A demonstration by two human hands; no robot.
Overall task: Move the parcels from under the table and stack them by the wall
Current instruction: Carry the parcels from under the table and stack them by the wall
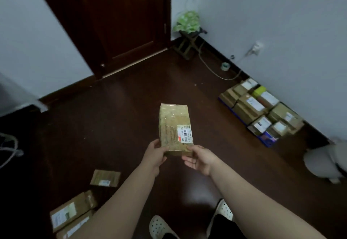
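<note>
I hold a brown taped cardboard parcel point(174, 126) with a white barcode label out in front of me above the dark floor. My left hand point(155, 154) grips its near left corner and my right hand point(199, 159) grips its near right corner from below. A stack of several parcels point(261, 109) stands along the right wall on the floor. Three more parcels lie on the floor at the lower left: a flat one point(105, 177), a larger one point(72, 210), and one partly hidden by my left arm point(75, 227).
A dark wooden door point(120, 19) is straight ahead. In the far corner stands a small stool with a green bag point(187, 32). A cable and a tape roll point(225, 66) lie by the right skirting. A grey bundle point(326, 161) sits at right. My white shoes point(161, 227) are below.
</note>
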